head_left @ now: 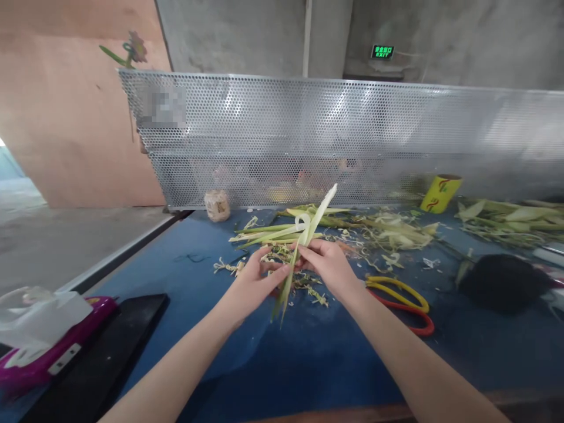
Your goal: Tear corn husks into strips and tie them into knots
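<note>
My left hand (258,279) is closed around the lower part of a long pale-green corn husk strip (318,216), its thumb pressing from the near side. Slightly higher on the same strip, my right hand (328,264) pinches it between thumb and fingers. The strip's whitish end points up and away; its thin green tips hang below my hands. Behind them lie more husk strips (268,234) and a small white curled loop (302,222). Small knotted or braided husk pieces (229,267) lie to the left, with others (315,295) just under my hands.
Scissors with yellow and red handles (425,305) lie right of my right forearm. Farther right are a dark round object (502,283), a husk pile (520,217) and a yellow tube (440,194). A perforated metal panel (264,117) borders the blue table (176,346). A pale roll (217,205) stands left.
</note>
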`<state>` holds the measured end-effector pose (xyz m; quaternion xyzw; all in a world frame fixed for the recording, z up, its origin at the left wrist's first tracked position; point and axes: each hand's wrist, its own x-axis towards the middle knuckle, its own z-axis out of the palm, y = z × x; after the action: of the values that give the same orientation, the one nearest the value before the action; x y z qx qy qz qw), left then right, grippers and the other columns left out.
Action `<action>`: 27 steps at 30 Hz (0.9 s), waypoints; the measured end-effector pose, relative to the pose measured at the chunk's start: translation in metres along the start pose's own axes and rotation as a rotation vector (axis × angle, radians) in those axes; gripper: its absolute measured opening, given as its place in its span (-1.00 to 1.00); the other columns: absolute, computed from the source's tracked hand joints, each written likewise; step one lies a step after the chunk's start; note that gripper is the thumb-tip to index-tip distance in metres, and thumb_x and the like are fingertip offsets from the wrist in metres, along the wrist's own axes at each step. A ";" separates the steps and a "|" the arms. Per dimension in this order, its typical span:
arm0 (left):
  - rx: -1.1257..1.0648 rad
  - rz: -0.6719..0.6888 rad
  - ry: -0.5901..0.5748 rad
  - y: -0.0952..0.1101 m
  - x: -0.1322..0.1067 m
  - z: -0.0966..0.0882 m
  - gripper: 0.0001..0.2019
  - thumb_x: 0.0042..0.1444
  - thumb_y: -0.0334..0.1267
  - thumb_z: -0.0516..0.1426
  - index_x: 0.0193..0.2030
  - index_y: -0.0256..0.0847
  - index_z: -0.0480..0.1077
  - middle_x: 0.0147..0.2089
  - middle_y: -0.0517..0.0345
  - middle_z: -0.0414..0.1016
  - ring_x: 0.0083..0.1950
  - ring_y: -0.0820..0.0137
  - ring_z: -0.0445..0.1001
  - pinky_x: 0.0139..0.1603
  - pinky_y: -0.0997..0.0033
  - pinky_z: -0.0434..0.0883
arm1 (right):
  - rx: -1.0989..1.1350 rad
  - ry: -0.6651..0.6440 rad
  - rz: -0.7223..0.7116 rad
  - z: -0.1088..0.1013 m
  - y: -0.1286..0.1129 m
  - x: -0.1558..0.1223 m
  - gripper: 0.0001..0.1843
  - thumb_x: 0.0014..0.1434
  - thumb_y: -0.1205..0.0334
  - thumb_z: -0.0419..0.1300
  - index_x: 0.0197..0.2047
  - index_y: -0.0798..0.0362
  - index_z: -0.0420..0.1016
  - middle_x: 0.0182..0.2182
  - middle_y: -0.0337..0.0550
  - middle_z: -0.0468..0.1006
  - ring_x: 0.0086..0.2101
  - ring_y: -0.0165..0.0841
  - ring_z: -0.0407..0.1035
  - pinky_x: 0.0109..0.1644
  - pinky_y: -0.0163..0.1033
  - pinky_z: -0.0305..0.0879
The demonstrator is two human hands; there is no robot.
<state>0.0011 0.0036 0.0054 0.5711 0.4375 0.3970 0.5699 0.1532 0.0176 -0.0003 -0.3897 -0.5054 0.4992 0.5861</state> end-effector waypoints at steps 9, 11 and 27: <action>0.052 0.006 -0.177 -0.002 0.000 -0.001 -0.42 -0.04 -0.13 0.16 0.11 -0.27 0.11 -0.33 0.15 0.48 -0.29 0.36 0.49 -0.18 0.35 0.36 | -0.079 -0.014 -0.016 0.003 0.003 0.000 -0.84 -0.04 0.24 0.21 -0.36 0.08 0.57 -0.57 -0.22 0.48 -0.52 -0.42 0.36 -0.33 -0.24 0.37; 0.081 0.031 -0.185 -0.002 0.000 0.001 -0.51 -0.01 -0.10 0.12 0.04 -0.26 0.17 -0.39 0.22 0.42 -0.42 0.46 0.40 -0.33 0.44 0.33 | -0.115 -0.023 -0.007 0.005 0.002 -0.002 -0.84 -0.03 0.27 0.19 -0.36 0.07 0.58 -0.59 -0.24 0.48 -0.53 -0.43 0.36 -0.34 -0.25 0.36; 0.240 0.135 -0.108 -0.016 0.011 -0.005 -0.60 -0.04 0.10 0.04 -0.59 -0.22 0.22 -0.63 0.29 0.16 -0.59 0.52 0.11 -0.57 0.51 0.12 | -0.067 -0.138 0.004 0.009 0.000 -0.009 -0.87 -0.14 0.28 0.28 -0.42 0.03 0.58 -0.49 -0.24 0.54 -0.42 -0.40 0.44 -0.14 -0.18 0.38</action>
<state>-0.0014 0.0153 -0.0104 0.6836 0.4112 0.3481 0.4923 0.1447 0.0088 -0.0007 -0.3747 -0.5601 0.5091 0.5354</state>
